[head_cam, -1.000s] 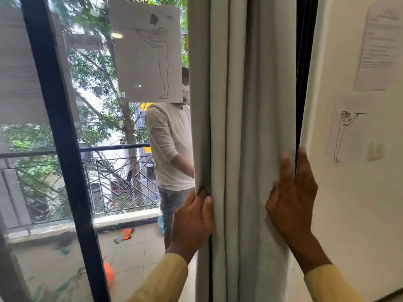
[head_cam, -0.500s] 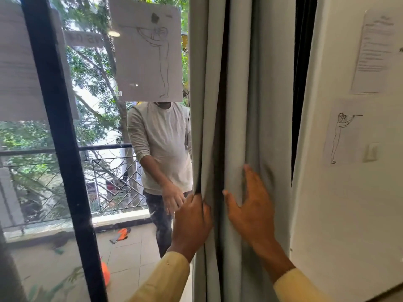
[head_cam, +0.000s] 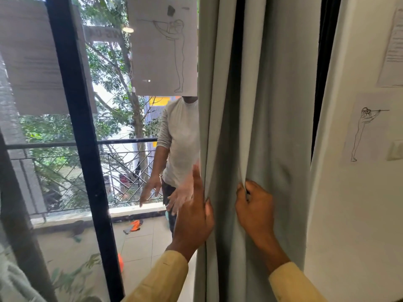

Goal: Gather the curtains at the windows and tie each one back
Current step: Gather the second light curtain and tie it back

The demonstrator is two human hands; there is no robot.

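A pale grey curtain (head_cam: 268, 127) hangs in vertical folds between the window glass on the left and a white wall (head_cam: 349, 214) on the right, bunched into a narrow column. The right hand (head_cam: 254, 209) is closed on one fold near the middle of the curtain, fingers curled over the pinched cloth. The left hand (head_cam: 195, 216) lies flat and spread against the curtain's left edge, fingers pointing up, not clutching anything. Both wrists wear pale yellow sleeves (head_cam: 161, 280).

Left of the curtain a thick black window frame (head_cam: 82, 149) crosses the view from top to bottom. A sheet of paper with a line drawing of a standing figure (head_cam: 163, 46) is stuck on the glass just beside the curtain's left edge. Through the glass another person in a light grey shirt (head_cam: 181, 142) stands on a tiled balcony, partly hidden by the curtain and the left hand. Behind them runs a dark metal railing (head_cam: 65, 144) with trees beyond. An orange object (head_cam: 134, 225) lies on the balcony floor. On the wall hang a similar figure drawing (head_cam: 366, 131) and a sheet of text (head_cam: 392, 46).
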